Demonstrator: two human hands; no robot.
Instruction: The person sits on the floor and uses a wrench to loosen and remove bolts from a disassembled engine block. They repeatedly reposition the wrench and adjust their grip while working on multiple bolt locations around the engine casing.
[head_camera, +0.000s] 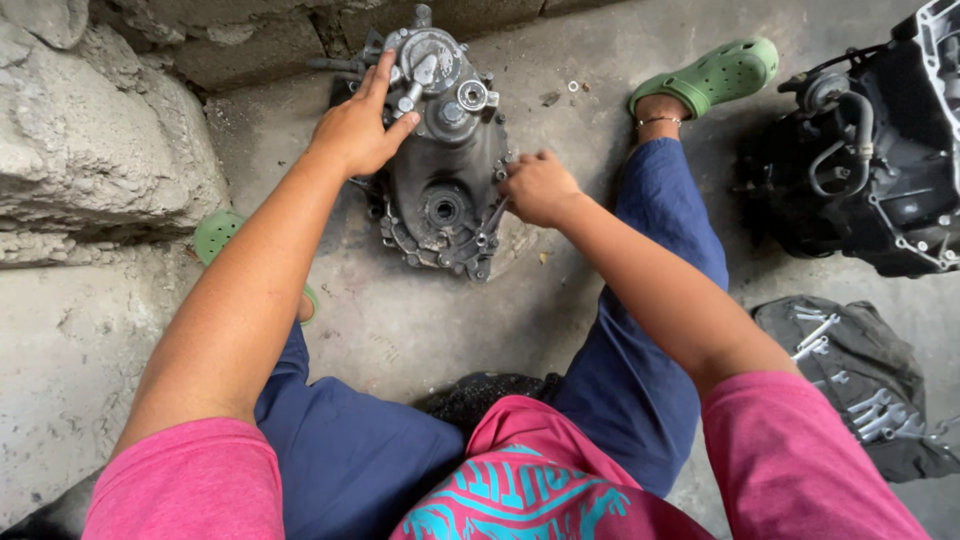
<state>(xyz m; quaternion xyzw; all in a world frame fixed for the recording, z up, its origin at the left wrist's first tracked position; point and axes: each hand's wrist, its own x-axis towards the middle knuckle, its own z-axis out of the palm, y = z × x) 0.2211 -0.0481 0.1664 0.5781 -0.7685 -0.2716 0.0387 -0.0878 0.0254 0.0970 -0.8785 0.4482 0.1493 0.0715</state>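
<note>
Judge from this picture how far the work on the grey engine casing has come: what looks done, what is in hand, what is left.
Done: the casing lies flat on the floor; loose small parts sit beyond it. In hand: the left hand steadies its top; the right hand works a tool at the rim. Left: bolts along the lower edge apparently remain in place.

- The right hand (538, 187) covers most of the wrench (493, 216) — only its tip shows.
- The black engine block (870, 160) runs off the right edge.
- The left green clog (215, 237) sits mostly behind the left forearm.
</note>
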